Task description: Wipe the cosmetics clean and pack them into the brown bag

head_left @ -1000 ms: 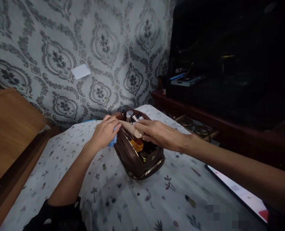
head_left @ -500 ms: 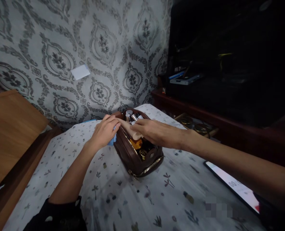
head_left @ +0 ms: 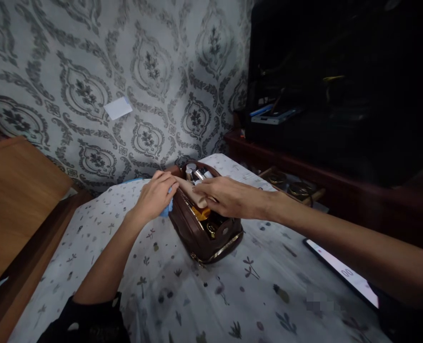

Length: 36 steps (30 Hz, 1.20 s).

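A brown leather toiletry bag [head_left: 188, 233] stands unzipped on the patterned sheet. At its left rim, my left hand [head_left: 157, 194] is closed with its fingers bent over the edge. A blue cloth [head_left: 167, 208] shows between that hand and the bag's side. From the right, my right hand [head_left: 222, 194] reaches over the opening, its fingers closed on a beige, tube-shaped piece [head_left: 193, 191]; whether it is a tube or soft material is unclear. Silver-capped bottles [head_left: 192, 170] stand at the bag's far end. An orange item [head_left: 201, 213] and a gold-coloured piece [head_left: 211, 229] lie near the front.
A phone [head_left: 343, 271] with a lit screen lies on the bedsheet [head_left: 254, 305], partly under my right forearm. Patterned wallpaper [head_left: 150, 66] rises behind. A wooden board [head_left: 22, 200] is at the left, a dark red cabinet [head_left: 286, 162] and a large black screen [head_left: 340, 95] at the right.
The fingers of my right hand have shifted slightly on the beige piece, whose near end now looks more folded and covers less of the orange item's left side. My left hand stays in place.
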Tool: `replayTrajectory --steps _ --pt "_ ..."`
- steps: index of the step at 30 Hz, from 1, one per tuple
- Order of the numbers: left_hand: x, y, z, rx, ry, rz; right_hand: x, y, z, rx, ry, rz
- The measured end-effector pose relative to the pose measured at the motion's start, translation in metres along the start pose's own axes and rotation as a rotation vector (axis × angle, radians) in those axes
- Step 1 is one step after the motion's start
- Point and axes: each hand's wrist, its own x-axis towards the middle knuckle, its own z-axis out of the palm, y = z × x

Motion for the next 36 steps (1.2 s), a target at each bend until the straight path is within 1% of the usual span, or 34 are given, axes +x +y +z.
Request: replayTrajectory --steps 4,6,9,11,13,15,17,18,20,22,23,26,29,32,36 --pt "0.001 0.001 0.000 -0.019 -0.005 -0.002 -0.002 0.003 0.004 0.013 0.040 -0.023" --pt "0.001 0.001 0.000 -0.043 0.011 -0.001 -0.003 0.005 0.006 0.027 0.062 -0.041" --pt "0.000 -0.002 0.004 -0.140 0.071 -0.009 -0.006 0.006 0.009 0.044 0.107 -0.064" --pt "-0.002 -0.006 0.007 -0.251 0.131 -0.040 -0.007 0.009 0.011 0.051 0.202 -0.060" --pt "-0.008 -0.012 0.013 -0.364 0.225 -0.111 -0.007 0.014 0.013 0.061 0.357 -0.017" --pt "-0.015 -0.018 0.020 -0.454 0.343 -0.241 -0.004 0.023 0.014 0.083 0.504 0.072" --pt "-0.023 -0.023 0.031 -0.533 0.430 -0.404 0.000 0.033 0.015 0.130 0.569 0.200" --pt "-0.025 -0.025 0.036 -0.581 0.451 -0.475 0.003 0.037 0.016 0.170 0.561 0.280" --pt "-0.028 -0.027 0.048 -0.683 0.458 -0.561 0.009 0.042 0.018 0.290 0.478 0.451" --pt "-0.026 -0.026 0.060 -0.747 0.461 -0.581 0.015 0.043 0.019 0.432 0.379 0.583" --pt "-0.024 -0.024 0.066 -0.756 0.467 -0.578 0.017 0.041 0.020 0.488 0.345 0.620" --pt "-0.014 -0.016 0.079 -0.712 0.493 -0.562 0.022 0.034 0.022 0.537 0.320 0.634" --pt "-0.007 -0.009 0.084 -0.631 0.467 -0.555 0.025 0.031 0.024 0.498 0.315 0.619" --pt "-0.006 -0.007 0.079 -0.557 0.428 -0.533 0.025 0.031 0.027 0.454 0.306 0.577" --pt "-0.008 -0.010 0.065 -0.486 0.348 -0.419 0.023 0.031 0.031 0.398 0.300 0.493"
